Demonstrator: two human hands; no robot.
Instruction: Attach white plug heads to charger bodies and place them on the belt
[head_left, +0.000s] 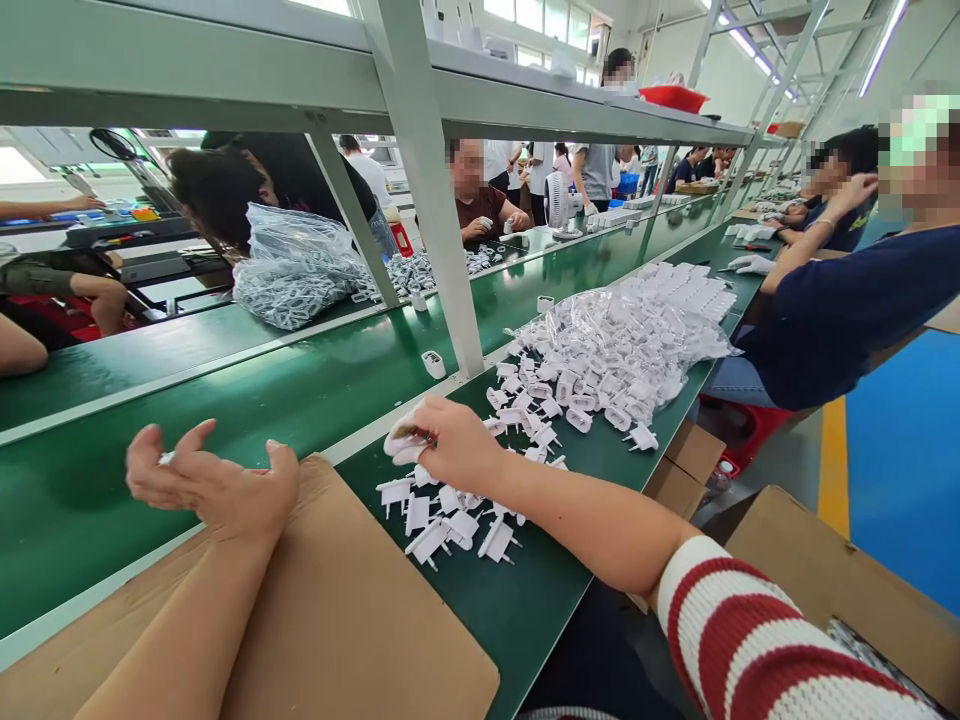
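Note:
My left hand (210, 480) rests palm-up on a brown cardboard sheet (337, 620), fingers curled loosely, with a small white piece pinched at the fingertips. My right hand (450, 440) is closed on a white plug part (401, 445) just above a cluster of loose white plug parts (450, 520) on the green bench. My right arm wears a red and white striped sleeve (750, 640). A larger heap of white plug parts (600, 370), partly in clear plastic bags, lies beyond my right hand.
A green conveyor belt (225, 420) runs past the bench, carrying single white parts (433, 363). A grey frame post (442, 230) stands behind. A clear bag of parts (292, 270) lies across the belt. Other people sit around; one in dark blue (840, 310) at right. Cardboard boxes (840, 580) below right.

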